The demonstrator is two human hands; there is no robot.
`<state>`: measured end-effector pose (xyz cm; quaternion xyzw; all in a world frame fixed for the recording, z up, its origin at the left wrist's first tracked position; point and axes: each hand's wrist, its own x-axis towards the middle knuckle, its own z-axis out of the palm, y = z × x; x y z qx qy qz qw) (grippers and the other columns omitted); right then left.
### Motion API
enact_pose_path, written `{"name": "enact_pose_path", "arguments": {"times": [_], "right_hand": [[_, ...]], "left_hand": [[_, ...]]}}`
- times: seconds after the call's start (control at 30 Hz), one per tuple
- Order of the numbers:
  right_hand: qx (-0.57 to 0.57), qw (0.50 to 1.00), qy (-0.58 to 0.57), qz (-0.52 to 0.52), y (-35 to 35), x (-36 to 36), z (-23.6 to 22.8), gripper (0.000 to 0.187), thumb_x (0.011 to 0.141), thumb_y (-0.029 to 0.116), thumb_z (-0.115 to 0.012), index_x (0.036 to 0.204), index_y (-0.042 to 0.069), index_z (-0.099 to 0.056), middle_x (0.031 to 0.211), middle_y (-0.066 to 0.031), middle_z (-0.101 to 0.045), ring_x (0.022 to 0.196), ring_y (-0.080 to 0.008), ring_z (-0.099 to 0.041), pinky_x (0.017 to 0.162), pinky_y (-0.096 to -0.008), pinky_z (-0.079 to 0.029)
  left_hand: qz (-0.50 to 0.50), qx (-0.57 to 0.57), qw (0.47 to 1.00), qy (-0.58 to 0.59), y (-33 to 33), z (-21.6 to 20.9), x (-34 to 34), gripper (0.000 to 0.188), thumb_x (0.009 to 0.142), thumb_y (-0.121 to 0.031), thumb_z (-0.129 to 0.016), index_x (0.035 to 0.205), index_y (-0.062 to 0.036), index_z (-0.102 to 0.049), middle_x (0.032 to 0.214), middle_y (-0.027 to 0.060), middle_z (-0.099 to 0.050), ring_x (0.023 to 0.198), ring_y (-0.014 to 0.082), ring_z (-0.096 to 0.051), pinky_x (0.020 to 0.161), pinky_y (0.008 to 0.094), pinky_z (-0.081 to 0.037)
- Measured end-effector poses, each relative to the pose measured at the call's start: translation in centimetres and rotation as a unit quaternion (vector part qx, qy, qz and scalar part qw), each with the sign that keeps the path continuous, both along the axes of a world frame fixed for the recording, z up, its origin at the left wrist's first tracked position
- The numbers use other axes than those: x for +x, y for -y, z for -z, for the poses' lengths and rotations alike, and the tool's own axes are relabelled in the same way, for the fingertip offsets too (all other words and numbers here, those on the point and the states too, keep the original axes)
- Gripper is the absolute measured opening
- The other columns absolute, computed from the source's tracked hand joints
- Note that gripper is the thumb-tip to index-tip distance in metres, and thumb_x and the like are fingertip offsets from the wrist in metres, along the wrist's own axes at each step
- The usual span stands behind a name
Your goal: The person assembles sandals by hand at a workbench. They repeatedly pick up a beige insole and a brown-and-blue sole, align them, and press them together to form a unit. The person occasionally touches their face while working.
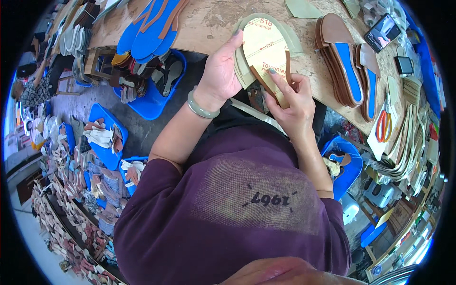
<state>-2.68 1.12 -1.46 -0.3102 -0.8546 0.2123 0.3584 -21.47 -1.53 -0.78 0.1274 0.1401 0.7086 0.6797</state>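
A cream shoe insole [262, 43] with printed markings is held up at the near edge of the workbench. My left hand [219, 73] grips its left side, with the thumb near the rounded upper end and a pale green layer [240, 72] showing beneath. A narrow brown strip [288, 61] runs along the insole's right edge and around its lower part. My right hand [295, 102] pinches the lower end, index finger pressed on the insole beside the strip and thumb below it.
Blue insoles with brown strips [152, 40] lie on the workbench [209, 23] at left. Stacked brown soles [339, 64], a phone [382, 32], orange-handled scissors [384, 126] and hanging strips [411, 137] are at right. Blue bins [153, 105] of shoe parts stand below.
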Motion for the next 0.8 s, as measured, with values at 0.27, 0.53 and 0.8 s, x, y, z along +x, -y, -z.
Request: {"name": "enact_pose_path", "arguments": {"times": [0.27, 0.53, 0.8], "right_hand": [[0.000, 0.999, 0.047, -0.010, 0.1, 0.1, -0.4, 0.048, 0.070, 0.014, -0.079, 0.117, 0.022, -0.068, 0.096, -0.0100, -0.057, 0.072, -0.0236, -0.065, 0.058, -0.0337, -0.054], [-0.116, 0.988, -0.093, -0.030, -1.2, 0.4, 1.5, 0.051, 0.069, 0.013, -0.079, 0.119, 0.018, -0.069, 0.092, -0.0091, -0.056, 0.080, -0.0220, -0.058, 0.070, -0.0315, -0.050], [-0.224, 0.958, -0.167, -0.066, -1.2, 0.7, 2.0, 0.053, 0.072, 0.010, -0.078, 0.123, 0.007, -0.064, 0.094, -0.0051, -0.056, 0.085, -0.0159, -0.054, 0.078, -0.0259, -0.045]], "left_hand": [[-0.055, -0.064, 0.985, -0.150, 0.1, 0.3, 0.6, 0.041, 0.100, -0.021, -0.051, 0.134, 0.0013, -0.043, 0.125, 0.0164, -0.057, 0.115, 0.0248, -0.059, 0.099, 0.0398, -0.050], [0.066, 0.070, 0.989, 0.108, -1.0, 0.7, 0.8, 0.048, 0.105, -0.031, -0.034, 0.141, 0.0010, -0.036, 0.140, 0.0177, -0.046, 0.130, 0.0293, -0.046, 0.109, 0.0455, -0.041], [0.064, 0.031, 0.988, 0.134, -1.2, 1.7, 0.7, 0.047, 0.105, -0.031, -0.032, 0.142, -0.0018, -0.037, 0.141, 0.0164, -0.046, 0.129, 0.0302, -0.048, 0.109, 0.0456, -0.041]]}}
